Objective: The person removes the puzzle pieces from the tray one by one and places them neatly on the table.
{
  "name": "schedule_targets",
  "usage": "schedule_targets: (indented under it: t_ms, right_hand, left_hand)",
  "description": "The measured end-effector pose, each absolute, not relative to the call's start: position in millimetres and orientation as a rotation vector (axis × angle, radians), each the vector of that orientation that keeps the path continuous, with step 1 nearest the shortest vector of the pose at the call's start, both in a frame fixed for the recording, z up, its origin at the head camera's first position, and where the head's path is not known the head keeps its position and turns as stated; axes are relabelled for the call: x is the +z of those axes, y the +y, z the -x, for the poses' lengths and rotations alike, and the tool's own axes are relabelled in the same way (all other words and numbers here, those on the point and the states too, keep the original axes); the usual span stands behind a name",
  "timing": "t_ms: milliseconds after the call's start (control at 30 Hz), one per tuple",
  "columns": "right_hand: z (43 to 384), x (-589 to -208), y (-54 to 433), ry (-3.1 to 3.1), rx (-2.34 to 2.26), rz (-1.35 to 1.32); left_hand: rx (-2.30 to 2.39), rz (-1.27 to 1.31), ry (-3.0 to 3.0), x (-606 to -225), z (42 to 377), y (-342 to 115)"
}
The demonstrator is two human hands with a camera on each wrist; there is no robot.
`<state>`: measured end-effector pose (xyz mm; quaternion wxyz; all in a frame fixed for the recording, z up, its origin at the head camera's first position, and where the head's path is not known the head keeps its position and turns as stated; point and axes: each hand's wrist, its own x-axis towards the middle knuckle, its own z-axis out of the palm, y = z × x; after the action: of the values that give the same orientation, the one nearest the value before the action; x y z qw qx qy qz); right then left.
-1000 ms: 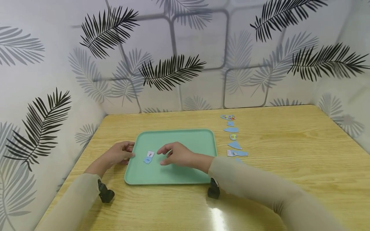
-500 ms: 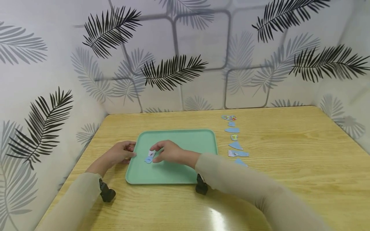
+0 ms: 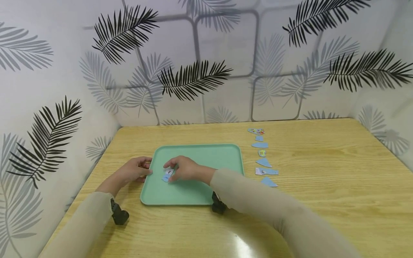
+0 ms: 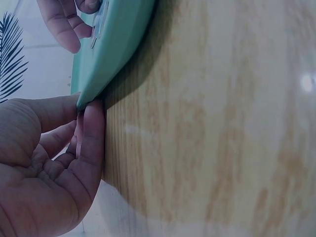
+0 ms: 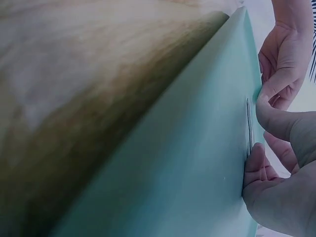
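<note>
My left hand (image 3: 137,170) pinches the left rim of the green tray (image 3: 209,154), thumb above and fingers under the edge in the left wrist view. Inside the tray, toward its left side, lies a flat blue and white puzzle piece (image 3: 166,177) with a small dark mark on its white part. Over its right side is my right hand (image 3: 187,169), thumb and index finger spread apart around the piece. In the right wrist view, the piece (image 5: 249,126) is seen edge-on, flat on the tray, with a fingertip right at its end.
To the right of the tray, several flat pieces stand in a column on the wooden table (image 3: 322,172), among them a blue triangular piece (image 3: 269,182) and a round piece with yellow (image 3: 262,153). A leaf-patterned wall (image 3: 226,96) rises behind the table.
My right hand has moved left across the tray to the puzzle piece, its fingers keeping much the same spread. My left hand stays on the rim.
</note>
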<state>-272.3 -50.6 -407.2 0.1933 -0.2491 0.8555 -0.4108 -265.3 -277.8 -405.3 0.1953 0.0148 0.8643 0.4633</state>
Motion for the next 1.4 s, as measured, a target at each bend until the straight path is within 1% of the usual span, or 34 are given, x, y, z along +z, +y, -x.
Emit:
schedule_targets:
  t_ms: [167,633,1100,1400]
  right_hand:
    - [274,-409,-54,2.42,-1.094,0.735]
    - [268,-406,-58,2.536,-0.983,0.672]
    - [267,-408,-59,2.605,-0.916,0.786]
    - [264,-408,-60,2.632,-0.935,0.758]
  left_hand:
    - [1.293,-0.052,2.426,-404,264,-277]
    - [1.287,-0.052,2.431,-403,263,-276]
    - [1.301,-0.045,2.423,-401,261,-275]
    - [1.303,-0.049,2.423,-402,261,-275]
